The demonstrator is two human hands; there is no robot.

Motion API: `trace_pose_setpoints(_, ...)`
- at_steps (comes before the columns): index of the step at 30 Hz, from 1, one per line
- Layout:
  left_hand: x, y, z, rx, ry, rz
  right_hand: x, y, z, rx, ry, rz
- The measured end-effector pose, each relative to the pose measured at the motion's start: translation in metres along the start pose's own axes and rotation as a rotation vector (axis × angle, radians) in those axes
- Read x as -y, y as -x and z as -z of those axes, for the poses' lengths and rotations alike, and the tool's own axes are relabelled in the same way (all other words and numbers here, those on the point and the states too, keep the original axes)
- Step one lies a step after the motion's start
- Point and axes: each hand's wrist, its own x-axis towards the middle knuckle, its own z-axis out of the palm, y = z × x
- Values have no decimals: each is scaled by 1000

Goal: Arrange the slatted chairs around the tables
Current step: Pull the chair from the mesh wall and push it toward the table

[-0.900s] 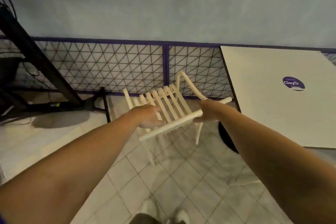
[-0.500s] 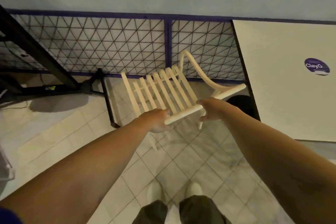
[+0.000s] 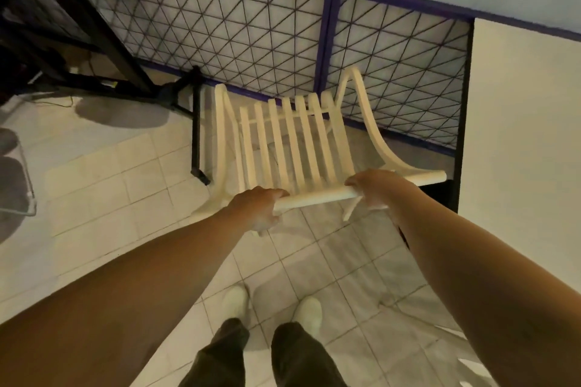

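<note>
A cream slatted chair (image 3: 292,141) stands in front of me, its back toward me, just left of a white table (image 3: 522,135). My left hand (image 3: 257,207) grips the left end of the chair's round top rail. My right hand (image 3: 374,188) grips the same rail further right, near the curved right armrest. The chair's legs are mostly hidden under the seat and my hands; whether they touch the tiled floor cannot be told.
A purple-framed wire mesh fence (image 3: 251,25) runs behind the chair below a pale wall. A black metal stand (image 3: 195,122) and dark frame sit at the left. My feet in white shoes (image 3: 270,308) stand on the tiled floor.
The chair has swung round from tilted to nearly square with me and come closer to the table. Both hands slid onto its top rail. My view has tipped downward.
</note>
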Motion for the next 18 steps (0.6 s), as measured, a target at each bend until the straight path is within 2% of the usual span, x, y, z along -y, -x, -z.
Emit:
trace_pose_setpoints(7,-10,-13,-2,7,-79,67,-26,-16,-1,55,-124,24)
trace_pose_setpoints(13,-10,-8,1,-15,-73,40,-23,-10,-4,-3,-69,22)
trace_pose_setpoints(18,11,-2,11,3,-90,-12,3,1,-7,7,-117,5)
